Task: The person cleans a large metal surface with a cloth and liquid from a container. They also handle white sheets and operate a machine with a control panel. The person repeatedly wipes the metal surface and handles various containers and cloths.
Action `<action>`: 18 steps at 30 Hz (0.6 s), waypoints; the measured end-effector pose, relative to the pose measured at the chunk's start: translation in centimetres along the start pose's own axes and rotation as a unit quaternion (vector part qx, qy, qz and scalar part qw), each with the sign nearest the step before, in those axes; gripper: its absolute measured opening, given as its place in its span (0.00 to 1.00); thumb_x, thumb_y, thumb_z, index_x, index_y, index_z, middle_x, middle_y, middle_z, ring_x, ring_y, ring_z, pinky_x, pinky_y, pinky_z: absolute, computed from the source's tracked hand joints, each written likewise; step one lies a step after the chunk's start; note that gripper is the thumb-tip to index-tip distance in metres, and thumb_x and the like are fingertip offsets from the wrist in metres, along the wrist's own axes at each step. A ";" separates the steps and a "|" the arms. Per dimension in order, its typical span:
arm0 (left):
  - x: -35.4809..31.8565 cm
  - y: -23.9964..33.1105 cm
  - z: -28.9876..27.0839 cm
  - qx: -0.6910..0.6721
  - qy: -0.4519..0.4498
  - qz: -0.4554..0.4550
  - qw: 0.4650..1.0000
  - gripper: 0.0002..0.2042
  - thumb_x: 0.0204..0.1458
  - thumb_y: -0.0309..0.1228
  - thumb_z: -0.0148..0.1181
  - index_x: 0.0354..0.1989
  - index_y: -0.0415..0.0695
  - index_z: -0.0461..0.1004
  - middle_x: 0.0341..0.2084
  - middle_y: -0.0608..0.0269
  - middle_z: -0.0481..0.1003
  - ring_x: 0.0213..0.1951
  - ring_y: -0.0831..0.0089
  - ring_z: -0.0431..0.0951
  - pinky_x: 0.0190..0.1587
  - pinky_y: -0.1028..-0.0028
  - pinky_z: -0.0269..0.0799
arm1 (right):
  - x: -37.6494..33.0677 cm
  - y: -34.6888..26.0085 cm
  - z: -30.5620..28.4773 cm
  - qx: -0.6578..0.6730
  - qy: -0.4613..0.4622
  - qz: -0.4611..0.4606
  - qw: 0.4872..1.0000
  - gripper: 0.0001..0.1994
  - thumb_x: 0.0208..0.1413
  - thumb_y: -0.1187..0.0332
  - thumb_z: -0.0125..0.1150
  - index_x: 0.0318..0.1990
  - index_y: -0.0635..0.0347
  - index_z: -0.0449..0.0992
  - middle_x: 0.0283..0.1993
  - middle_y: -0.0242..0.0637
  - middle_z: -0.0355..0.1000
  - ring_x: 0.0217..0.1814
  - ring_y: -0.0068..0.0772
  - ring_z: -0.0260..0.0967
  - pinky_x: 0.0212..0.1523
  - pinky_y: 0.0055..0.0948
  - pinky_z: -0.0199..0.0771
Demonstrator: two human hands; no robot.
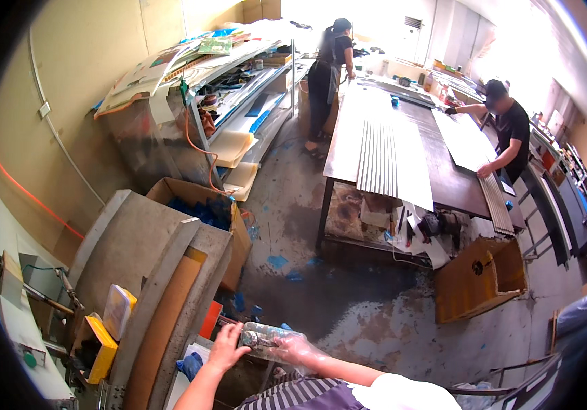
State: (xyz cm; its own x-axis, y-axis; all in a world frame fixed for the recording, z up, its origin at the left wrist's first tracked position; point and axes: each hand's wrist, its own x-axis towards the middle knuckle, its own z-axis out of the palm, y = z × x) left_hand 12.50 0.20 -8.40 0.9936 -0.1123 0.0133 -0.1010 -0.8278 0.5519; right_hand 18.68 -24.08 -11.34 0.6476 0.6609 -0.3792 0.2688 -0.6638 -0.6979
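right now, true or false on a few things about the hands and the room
1. Both hands are on a clear plastic bottle. True: the left hand grips one end, the right hand the other.
2. The right hand is bare. False: a thin clear plastic glove covers it.
3. Two other people stand at the long worktable. True.
4. The cardboard box on the floor stands upright with its flaps shut. False: it lies on its side, open.
5. The floor is clean white tile. False: the grey floor is stained, with blue scraps on it.
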 end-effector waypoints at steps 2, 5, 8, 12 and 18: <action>-1.1 -1.6 -1.7 0.041 0.117 -0.014 0.992 0.29 0.45 0.28 0.67 0.58 0.42 0.67 0.55 0.50 0.65 0.59 0.50 0.65 0.62 0.58 0.62 | 0.0 0.2 -0.2 0.014 -0.012 0.004 1.000 0.25 0.61 0.44 0.50 0.51 0.55 0.75 0.47 0.52 0.76 0.52 0.55 0.72 0.53 0.46 0.70; -4.5 -6.0 -5.2 0.231 0.222 -0.066 0.945 0.23 0.48 0.21 0.56 0.56 0.40 0.68 0.55 0.51 0.66 0.60 0.50 0.64 0.64 0.55 0.61 | 0.1 0.7 1.0 0.006 0.053 -0.029 0.998 0.20 0.59 0.49 0.58 0.42 0.58 0.78 0.39 0.50 0.76 0.44 0.52 0.75 0.44 0.44 0.74; -8.2 -9.8 -7.3 0.307 0.176 -0.094 0.931 0.32 0.49 0.29 0.62 0.65 0.43 0.61 0.63 0.50 0.62 0.66 0.51 0.59 0.67 0.56 0.55 | 0.0 0.3 1.2 0.076 0.067 -0.001 0.995 0.19 0.60 0.49 0.56 0.43 0.54 0.77 0.39 0.47 0.76 0.43 0.48 0.75 0.46 0.43 0.75; -8.3 -11.7 -7.5 0.258 0.068 -0.129 0.955 0.34 0.50 0.37 0.65 0.65 0.43 0.61 0.65 0.54 0.61 0.66 0.56 0.60 0.66 0.59 0.57 | 3.1 2.8 1.8 -0.101 -0.030 0.047 0.993 0.19 0.59 0.46 0.55 0.46 0.48 0.80 0.44 0.39 0.78 0.46 0.41 0.76 0.48 0.38 0.76; -8.8 -15.1 -6.9 0.239 0.060 -0.112 0.963 0.41 0.48 0.40 0.67 0.69 0.44 0.54 0.69 0.51 0.54 0.68 0.53 0.56 0.68 0.58 0.54 | 1.8 1.4 -5.2 0.192 0.107 0.182 0.958 0.19 0.49 0.49 0.68 0.41 0.52 0.82 0.40 0.37 0.80 0.38 0.38 0.77 0.43 0.32 0.76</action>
State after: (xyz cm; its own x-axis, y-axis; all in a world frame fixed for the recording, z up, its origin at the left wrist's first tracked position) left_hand 5.59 17.45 -11.12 0.9891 0.1381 0.0507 0.1323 -0.9856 0.1049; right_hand 23.92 -25.68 -9.79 0.7905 0.2968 -0.5358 -0.2587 -0.6312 -0.7312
